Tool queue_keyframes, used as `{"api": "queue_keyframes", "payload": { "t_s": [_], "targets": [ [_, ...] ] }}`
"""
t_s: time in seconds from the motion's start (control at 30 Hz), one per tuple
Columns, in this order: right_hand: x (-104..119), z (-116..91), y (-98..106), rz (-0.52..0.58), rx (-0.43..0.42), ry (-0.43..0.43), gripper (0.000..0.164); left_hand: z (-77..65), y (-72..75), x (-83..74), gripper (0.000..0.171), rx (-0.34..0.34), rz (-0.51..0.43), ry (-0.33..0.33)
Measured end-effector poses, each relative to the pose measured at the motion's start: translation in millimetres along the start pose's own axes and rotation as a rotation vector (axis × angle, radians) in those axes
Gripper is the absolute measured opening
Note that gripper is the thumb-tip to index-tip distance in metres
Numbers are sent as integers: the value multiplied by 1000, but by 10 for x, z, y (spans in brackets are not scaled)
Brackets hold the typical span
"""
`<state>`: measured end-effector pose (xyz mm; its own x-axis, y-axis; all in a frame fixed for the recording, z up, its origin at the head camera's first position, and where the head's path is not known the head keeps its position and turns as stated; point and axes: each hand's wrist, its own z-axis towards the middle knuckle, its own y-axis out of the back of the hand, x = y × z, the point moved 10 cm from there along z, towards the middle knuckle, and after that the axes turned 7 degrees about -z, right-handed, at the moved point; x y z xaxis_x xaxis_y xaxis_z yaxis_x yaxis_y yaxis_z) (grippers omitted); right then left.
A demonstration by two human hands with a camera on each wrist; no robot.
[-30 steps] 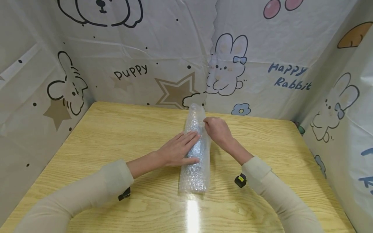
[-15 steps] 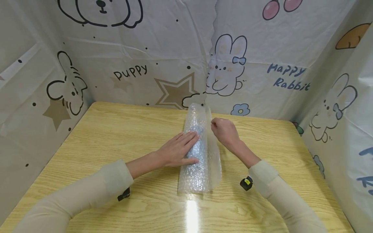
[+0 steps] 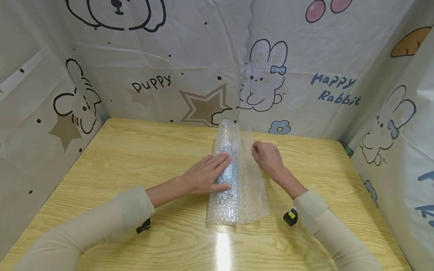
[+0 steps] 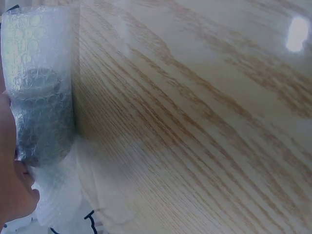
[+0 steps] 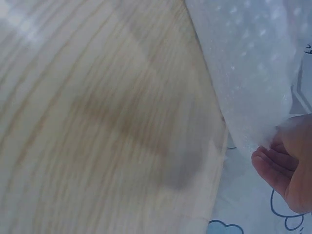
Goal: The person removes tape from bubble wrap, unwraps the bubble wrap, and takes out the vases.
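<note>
Bubble wrap roll (image 3: 228,177) lies mid-table (image 3: 135,150), long axis near to far, dark object wrapped inside. Left hand (image 3: 207,174) flat on the roll, fingers straight and together, pressing it down. Right hand (image 3: 268,158) just right of the roll, fingers curled, pinching the loose flap's (image 3: 252,188) far edge, flap spread rightward.

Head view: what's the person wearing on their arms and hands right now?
Both arms are in long, pale beige sleeves, the left sleeve and the right sleeve, each ending in a soft cuff. The left hand and right hand are bare: no gloves or rings visible. A small black device sits under the left cuff; a black one with a yellow patch under the right.
</note>
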<state>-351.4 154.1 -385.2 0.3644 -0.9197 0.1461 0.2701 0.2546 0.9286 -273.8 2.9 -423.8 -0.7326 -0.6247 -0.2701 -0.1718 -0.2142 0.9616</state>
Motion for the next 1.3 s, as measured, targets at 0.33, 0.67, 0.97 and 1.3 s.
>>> {"api": "queue_keyframes", "payload": {
  "t_s": [0.33,0.67,0.97,1.3],
  "targets": [
    [-151,-116,-174,-31,41,-21,14,-2,5,2,91,7,-3,7],
    [-299,-190,-296,-40,61,-53,8,-6,10,-11,91,-8,-14,-9],
    [-373,-218,-409,-33,112,-83,8,0,16,-12,91,-14,-9,-14],
    [-396,-236,-367,-49,99,-106,28,2,10,-20,90,-14,-3,-13]
  ]
}}
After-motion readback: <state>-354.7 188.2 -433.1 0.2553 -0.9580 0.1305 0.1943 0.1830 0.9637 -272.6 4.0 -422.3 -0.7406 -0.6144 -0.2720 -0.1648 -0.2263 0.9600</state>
